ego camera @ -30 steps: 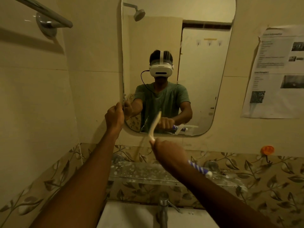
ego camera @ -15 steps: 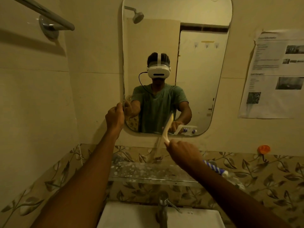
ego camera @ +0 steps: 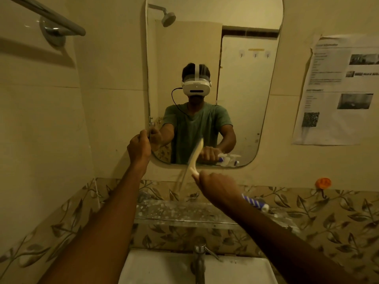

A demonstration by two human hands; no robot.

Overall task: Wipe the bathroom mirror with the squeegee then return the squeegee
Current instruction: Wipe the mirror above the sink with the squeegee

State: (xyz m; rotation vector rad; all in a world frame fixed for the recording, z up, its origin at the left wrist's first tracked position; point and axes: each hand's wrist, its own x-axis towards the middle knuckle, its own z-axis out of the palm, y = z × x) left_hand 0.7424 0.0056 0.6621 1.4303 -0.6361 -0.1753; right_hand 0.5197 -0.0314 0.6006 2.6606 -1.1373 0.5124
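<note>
You face a cream tiled wall [ego camera: 102,99] carrying a tall mirror [ego camera: 246,119] with rounded corners, mounted upright above a band of leaf-patterned tiles [ego camera: 328,218]. The glass reflects you with both arms extended. A white basin [ego camera: 164,269] sits at the bottom of the view. A printed paper notice [ego camera: 336,89] is fixed to the wall right of the mirror, well apart from it. A spotted glass shelf [ego camera: 184,212] runs between mirror and basin. A chrome towel rail [ego camera: 51,16] crosses the upper left corner. Your left hand [ego camera: 139,148] is at the mirror's lower left edge, touching it, with the fingers curled; whether they clasp the edge or hold nothing cannot be told. Your right hand [ego camera: 217,187] is just below the mirror's bottom edge, closed in a fist around the squeegee [ego camera: 196,154]. Its pale blade stands tilted, top leaning right, crossing the mirror's bottom edge near the centre, and is blurred. Its blue-and-white striped handle end shows beyond your wrist, above the shelf. A chrome tap [ego camera: 200,261] rises at the basin's back rim. A small orange hook [ego camera: 323,183] is stuck to the wall at lower right.
</note>
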